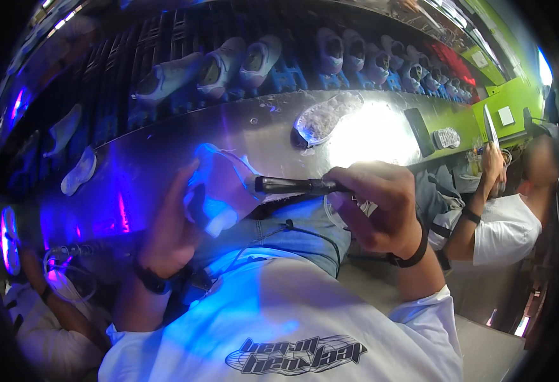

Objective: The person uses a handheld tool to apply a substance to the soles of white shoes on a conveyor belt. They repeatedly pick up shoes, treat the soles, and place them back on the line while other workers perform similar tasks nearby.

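Note:
My left hand [172,219] is closed around a white shoe [219,184], which glows blue under the light and is tilted over the table's near edge. A slim black-handled tool [292,185] is gripped in my right hand [381,200], pointing left toward the shoe. Its pale tip lies at the shoe's right side; whether it touches is unclear, and I cannot make out what kind of tip it is. Part of the shoe is hidden behind my left fingers.
Across the metal table [184,143], a sole-shaped piece in crinkled plastic [327,119] lies near a bright glare. A white sole [79,170] rests at left. Several white shoes [212,70] stand on a rack behind. Co-workers sit at right [508,223] and left [56,325].

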### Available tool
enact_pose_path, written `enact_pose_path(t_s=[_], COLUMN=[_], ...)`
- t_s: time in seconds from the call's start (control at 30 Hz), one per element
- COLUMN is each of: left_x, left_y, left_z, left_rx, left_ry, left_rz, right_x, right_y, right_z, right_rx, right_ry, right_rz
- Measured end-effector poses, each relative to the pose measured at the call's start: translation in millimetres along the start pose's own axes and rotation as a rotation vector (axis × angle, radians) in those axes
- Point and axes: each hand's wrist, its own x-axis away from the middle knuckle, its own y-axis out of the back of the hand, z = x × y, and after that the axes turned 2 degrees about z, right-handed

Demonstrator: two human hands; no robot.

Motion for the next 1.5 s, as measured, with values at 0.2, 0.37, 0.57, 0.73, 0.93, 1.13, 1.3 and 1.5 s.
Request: enact_pose_path(t_s=[0.2,0.37,0.57,0.73,0.93,1.13,1.3,1.5], left_x=[8.5,-0.2,-3.9,-8.9,-8.3,-14.7,-20.2,-91.9], left_y=[-5.3,4.3,-21.8,-30.6,-35.0,-19.6,17.1,-32.9], left_z=[-3.8,8.0,7.7,10.3,12.0,42.0,91.3,33.9], left_rx=[0.311,1.158,1.197,1.266,1.223,1.134,0.78,0.563], left_ry=[0.369,0.644,0.664,0.65,0.626,0.675,0.531,0.447], left_rz=[-0.071,0.002,-0.03,0.052,-0.025,-0.1,-0.089,-0.096], right_x=[-11.2,-6.3,0.8,15.7,35.0,34.7,46.3,67.5], right_y=[8.7,0.0,-19.1,-38.1,-51.8,-52.2,-64.8,-43.5], right_z=[-12.0,-30.6,-42.4,-59.4,-73.1,-71.9,-61.2,-61.4], right_rx=[-0.001,-0.107,-0.336,-0.384,-0.424,-0.518,-0.335,-0.358], right_ry=[0.042,0.029,-0.068,-0.113,-0.259,-0.582,-0.472,-0.465], right_rz=[-0.003,-0.06,-0.133,-0.152,-0.156,-0.081,-0.207,-0.329])
